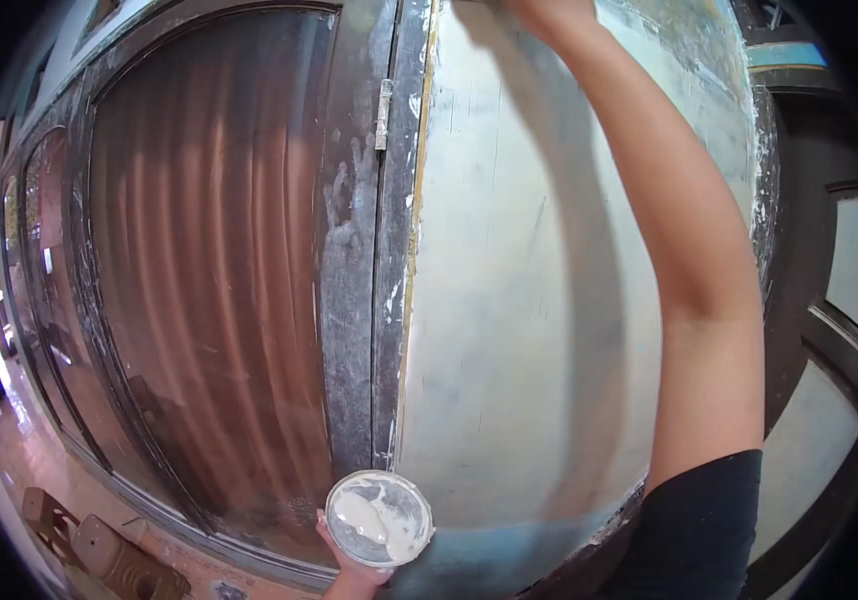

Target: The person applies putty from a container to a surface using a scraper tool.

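Note:
My left hand [349, 570] holds a small round container [380, 518] from below, low in the view; it has white paste inside. My right arm reaches up across a pale, putty-coated wall panel [519, 300], and my right hand [549, 12] is mostly cut off by the top edge of the view, touching the panel's upper part. What that hand holds is hidden.
A dark door frame [354, 250] with a metal hinge [383, 113] stands left of the panel, smeared with white. Further left is a glass door [199, 280] with brown curtains behind. Another dark framed panel [829, 300] is at the right. Tiled floor lies at the lower left.

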`<state>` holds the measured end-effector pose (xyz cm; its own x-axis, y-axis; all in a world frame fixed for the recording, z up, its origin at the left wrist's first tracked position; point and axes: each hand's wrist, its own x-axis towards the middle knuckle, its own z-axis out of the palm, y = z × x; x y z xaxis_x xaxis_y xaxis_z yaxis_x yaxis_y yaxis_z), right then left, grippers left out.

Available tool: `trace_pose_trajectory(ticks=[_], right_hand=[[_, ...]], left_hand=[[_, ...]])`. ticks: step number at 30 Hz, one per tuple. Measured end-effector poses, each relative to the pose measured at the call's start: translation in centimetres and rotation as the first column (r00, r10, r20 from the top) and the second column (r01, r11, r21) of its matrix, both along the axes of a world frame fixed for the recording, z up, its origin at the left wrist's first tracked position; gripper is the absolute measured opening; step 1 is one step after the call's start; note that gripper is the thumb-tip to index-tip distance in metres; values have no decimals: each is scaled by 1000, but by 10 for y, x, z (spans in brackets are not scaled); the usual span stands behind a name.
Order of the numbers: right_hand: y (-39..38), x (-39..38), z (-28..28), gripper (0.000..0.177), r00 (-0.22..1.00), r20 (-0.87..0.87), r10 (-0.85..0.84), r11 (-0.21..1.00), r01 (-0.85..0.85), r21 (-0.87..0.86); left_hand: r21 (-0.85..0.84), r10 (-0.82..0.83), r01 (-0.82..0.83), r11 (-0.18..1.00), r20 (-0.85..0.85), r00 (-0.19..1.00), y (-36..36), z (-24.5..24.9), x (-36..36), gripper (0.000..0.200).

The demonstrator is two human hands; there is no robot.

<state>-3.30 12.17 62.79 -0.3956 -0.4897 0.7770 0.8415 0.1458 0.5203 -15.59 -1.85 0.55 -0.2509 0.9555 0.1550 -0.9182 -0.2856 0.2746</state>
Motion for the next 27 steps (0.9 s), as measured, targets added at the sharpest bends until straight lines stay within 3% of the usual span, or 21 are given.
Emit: trace_pose_trajectory(ticks=[1, 4, 6, 8, 10, 11, 14, 16, 18, 19, 20, 21, 22, 24, 26, 27], right_hand=[[-12, -2, -14, 22, 995, 6, -96, 992, 96, -79], [-7, -7, -43, 19, 985, 55, -161, 981, 166, -105], [5, -4, -72, 17, 983, 158, -93, 995, 99, -29], [-8, 7, -94, 18, 982, 154, -106, 993, 114, -42], [-33, 18, -92, 20, 990, 116, -80, 996, 84, -27], [-27, 21, -77, 23, 994, 104, -23, 994, 12, 106], [-18, 28, -34, 23, 1000, 14, 12, 996, -14, 93], [-14, 26, -17, 22, 999, 14, -35, 997, 34, 75], [-2, 15, -28, 21, 974, -74, -215, 976, 211, -57], [2, 13, -43, 21, 988, 18, -156, 985, 157, -76], [6, 15, -61, 21, 992, 116, -54, 998, 52, 22], [23, 17, -71, 33, 959, 143, -244, 966, 227, 126], [18, 21, -92, 41, 965, 156, -213, 973, 194, 127], [5, 34, -99, 41, 968, 149, -202, 971, 179, 155], [1, 48, -77, 40, 995, 89, -45, 981, 27, 193], [-4, 53, -60, 20, 993, 109, 48, 993, -59, 99]], left_hand=[[10, 2, -2, 1000, -3, 1000, 0, -1, 0, 90], [-27, 18, -19, 999, -20, 1000, 1, -10, 0, 91], [-31, -12, 13, 999, 21, 1000, -3, -11, -2, 90], [-24, -16, 17, 1000, 24, 1000, -11, -7, -1, 89], [-18, -14, 14, 1000, 28, 1000, -14, -6, -1, 89], [-1, -11, 11, 1000, 17, 1000, -14, -6, -1, 89], [-8, -8, 8, 1000, -3, 1000, -13, -7, 3, 89], [-29, -7, 7, 1000, -2, 1000, -11, -10, 9, 89], [-11, -55, 56, 998, 69, 996, -8, -12, 17, 86], [-21, -57, 57, 998, 19, 998, -8, -14, 18, 85], [-21, -65, 65, 998, 17, 998, -10, -15, 20, 85], [-9, -68, 68, 998, 13, 998, -10, -13, 22, 86], [-2, -70, 70, 998, 11, 998, -13, -12, 24, 86], [19, -75, 75, 997, -13, 997, -12, -12, 24, 86], [-40, -70, 69, 997, -7, 998, -11, -22, 21, 87], [-31, -83, 84, 996, 8, 996, -12, -15, 23, 88]])
